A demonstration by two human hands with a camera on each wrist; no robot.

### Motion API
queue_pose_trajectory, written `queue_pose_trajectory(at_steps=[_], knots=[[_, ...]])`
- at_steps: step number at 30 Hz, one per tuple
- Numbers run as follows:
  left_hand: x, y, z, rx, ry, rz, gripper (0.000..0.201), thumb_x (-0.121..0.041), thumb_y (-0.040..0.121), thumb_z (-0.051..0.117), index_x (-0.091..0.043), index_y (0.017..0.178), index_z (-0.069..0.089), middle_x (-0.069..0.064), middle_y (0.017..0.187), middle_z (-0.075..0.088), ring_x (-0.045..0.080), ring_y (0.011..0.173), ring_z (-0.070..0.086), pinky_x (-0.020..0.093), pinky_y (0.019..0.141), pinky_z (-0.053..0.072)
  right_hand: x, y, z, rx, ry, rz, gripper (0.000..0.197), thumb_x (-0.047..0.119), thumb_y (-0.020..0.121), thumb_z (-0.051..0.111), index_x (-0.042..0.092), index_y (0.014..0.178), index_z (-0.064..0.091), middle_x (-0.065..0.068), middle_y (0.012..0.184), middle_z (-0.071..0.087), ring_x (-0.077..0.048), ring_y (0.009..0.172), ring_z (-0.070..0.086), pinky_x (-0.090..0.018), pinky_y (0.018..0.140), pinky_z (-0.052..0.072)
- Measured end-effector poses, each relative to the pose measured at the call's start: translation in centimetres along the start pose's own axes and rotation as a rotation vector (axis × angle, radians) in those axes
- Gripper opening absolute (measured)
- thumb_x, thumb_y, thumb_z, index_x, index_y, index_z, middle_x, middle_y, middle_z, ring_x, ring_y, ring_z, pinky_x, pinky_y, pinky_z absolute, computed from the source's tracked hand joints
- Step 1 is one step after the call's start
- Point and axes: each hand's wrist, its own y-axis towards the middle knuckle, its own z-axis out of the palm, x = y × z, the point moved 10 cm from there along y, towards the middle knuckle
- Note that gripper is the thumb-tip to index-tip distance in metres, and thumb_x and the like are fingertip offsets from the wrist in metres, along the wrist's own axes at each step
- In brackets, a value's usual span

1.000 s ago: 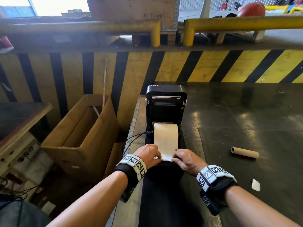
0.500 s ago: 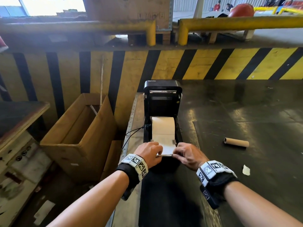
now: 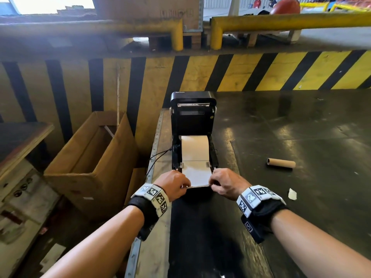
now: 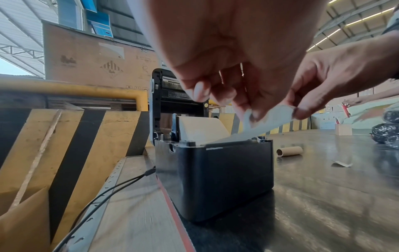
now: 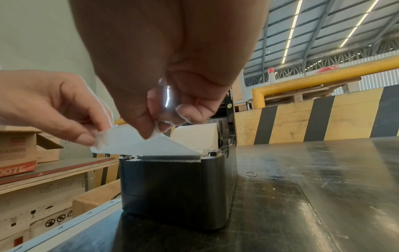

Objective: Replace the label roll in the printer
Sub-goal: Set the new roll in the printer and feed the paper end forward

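Note:
A black label printer (image 3: 193, 125) (image 4: 215, 179) (image 5: 177, 187) stands on the dark table with its lid raised. A white label roll (image 3: 195, 149) (image 4: 202, 129) (image 5: 196, 136) sits inside it. Its loose paper end (image 3: 197, 175) (image 4: 270, 119) (image 5: 138, 145) runs forward between two grey guides and over the front edge. My left hand (image 3: 174, 184) (image 5: 54, 109) pinches the left corner of that end. My right hand (image 3: 224, 182) (image 4: 336, 81) pinches the right corner. Both hold the paper lifted just above the printer's front.
An empty cardboard core (image 3: 281, 163) (image 4: 289, 151) lies on the table (image 3: 301, 137) right of the printer, with a paper scrap (image 3: 292, 194) nearer me. A black cable (image 3: 158, 157) leaves the printer's left side. An open cardboard box (image 3: 92, 163) stands left, below the table edge.
Both hands have drawn the paper end forward, from inside the printer out past the guides and front edge. The view has shifted a little.

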Motion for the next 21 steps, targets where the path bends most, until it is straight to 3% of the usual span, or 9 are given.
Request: queue_pose_trajectory(at_steps=[5, 10, 13, 16, 18, 21], knots=[[0.2, -0.2, 0.3, 0.071, -0.006, -0.023, 0.023, -0.025, 0.087, 0.056, -0.020, 0.104, 0.070, 0.000, 0.105, 0.072, 0.017, 0.094, 0.064, 0.023, 0.080, 0.049, -0.3, 0.0, 0.8, 0.041, 0.022, -0.015, 0.017, 0.020, 0.085, 0.057, 0.012, 0.092, 0.070, 0.007, 0.087, 0.053, -0.012, 0.083, 0.054, -0.030, 0.076, 0.052], [0.7, 0.1, 1.3, 0.186, -0.035, -0.048, 0.020, -0.027, 0.084, 0.060, -0.021, 0.099, 0.072, -0.001, 0.101, 0.073, 0.014, 0.088, 0.065, 0.019, 0.072, 0.045, -0.7, 0.2, 1.3, 0.094, 0.046, 0.006, 0.015, 0.019, 0.084, 0.058, 0.012, 0.092, 0.069, 0.002, 0.094, 0.060, -0.013, 0.087, 0.057, -0.032, 0.081, 0.054], [1.4, 0.6, 2.2, 0.310, -0.066, -0.061, 0.024, -0.032, 0.083, 0.064, -0.020, 0.102, 0.072, 0.000, 0.102, 0.072, 0.012, 0.086, 0.063, 0.020, 0.076, 0.047, -1.0, 0.8, 2.0, 0.202, 0.124, 0.008, 0.015, 0.021, 0.081, 0.064, 0.013, 0.093, 0.068, 0.003, 0.095, 0.060, -0.014, 0.089, 0.059, -0.027, 0.080, 0.053], [2.6, 1.6, 1.9, 0.424, -0.154, -0.126, 0.038, -0.042, 0.080, 0.065, -0.021, 0.112, 0.066, 0.001, 0.106, 0.069, 0.014, 0.093, 0.062, 0.027, 0.087, 0.050, -1.7, 1.6, 2.1, 0.409, 0.235, 0.052, 0.036, 0.032, 0.076, 0.072, 0.015, 0.107, 0.063, 0.005, 0.098, 0.063, -0.012, 0.094, 0.060, -0.022, 0.083, 0.049], [4.1, 3.5, -0.9, 0.360, -0.191, -0.185, 0.044, -0.046, 0.081, 0.063, -0.022, 0.117, 0.063, 0.001, 0.109, 0.069, 0.016, 0.098, 0.062, 0.030, 0.092, 0.050, -2.5, 3.3, -0.2, 0.355, 0.276, 0.083, 0.038, 0.037, 0.077, 0.071, 0.017, 0.108, 0.063, 0.003, 0.102, 0.067, -0.013, 0.098, 0.062, -0.026, 0.088, 0.048], [7.1, 7.3, -8.2, 0.035, -0.273, -0.300, 0.044, -0.039, 0.082, 0.065, -0.017, 0.119, 0.061, 0.002, 0.105, 0.068, 0.014, 0.093, 0.060, 0.024, 0.083, 0.047, -4.2, 6.8, -7.0, 0.022, 0.254, 0.139, 0.028, 0.035, 0.079, 0.068, 0.016, 0.100, 0.069, -0.002, 0.102, 0.072, -0.015, 0.094, 0.064, -0.026, 0.086, 0.048]])
